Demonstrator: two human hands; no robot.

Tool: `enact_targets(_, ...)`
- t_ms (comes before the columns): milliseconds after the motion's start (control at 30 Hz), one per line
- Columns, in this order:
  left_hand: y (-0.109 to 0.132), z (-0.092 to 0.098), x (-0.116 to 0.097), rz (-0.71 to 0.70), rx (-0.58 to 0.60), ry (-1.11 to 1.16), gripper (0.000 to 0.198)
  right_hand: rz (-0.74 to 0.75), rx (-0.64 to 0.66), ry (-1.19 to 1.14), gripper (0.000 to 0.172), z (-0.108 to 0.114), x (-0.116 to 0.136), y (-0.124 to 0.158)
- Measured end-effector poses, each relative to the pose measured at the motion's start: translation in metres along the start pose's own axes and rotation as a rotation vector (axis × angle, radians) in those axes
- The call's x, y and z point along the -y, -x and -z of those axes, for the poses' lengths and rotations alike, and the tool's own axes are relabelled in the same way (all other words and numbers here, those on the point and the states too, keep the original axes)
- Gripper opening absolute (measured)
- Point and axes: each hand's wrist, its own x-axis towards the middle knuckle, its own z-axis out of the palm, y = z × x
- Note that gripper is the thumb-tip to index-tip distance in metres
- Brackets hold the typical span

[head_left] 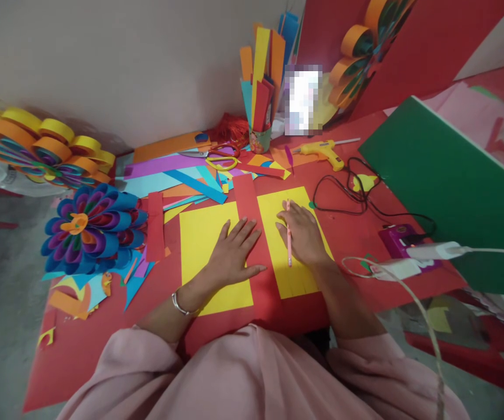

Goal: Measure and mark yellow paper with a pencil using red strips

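A yellow sheet of paper (293, 280) lies on the red tabletop, crossed from top to bottom by a long red paper strip (245, 192). My left hand (234, 254) rests flat with fingers spread, its palm over the left part of the sheet and its fingertips and thumb on the strip. On the sheet's right part, my right hand (307, 233) is curled around a pink pencil (289, 254), which points away from me. The sheet's middle is hidden beneath the strip.
A blue and purple paper flower (97, 227) stands left, near paper scraps (90, 294). Behind are scissors (222, 160), a cup (259, 141) of paper strips and a yellow glue gun (322, 151). A black cord (339, 211) runs to a purple power box (398, 236) beside a green board (448, 204).
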Motion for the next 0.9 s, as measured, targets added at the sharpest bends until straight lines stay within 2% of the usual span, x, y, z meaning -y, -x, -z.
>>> enact_targets(900, -0.0009, 0.0013, -0.0013, 0.013, 0.009, 0.003, 0.091, -0.006, 0.001, -0.007, 0.019, 0.0028, 0.0025, -0.0005)
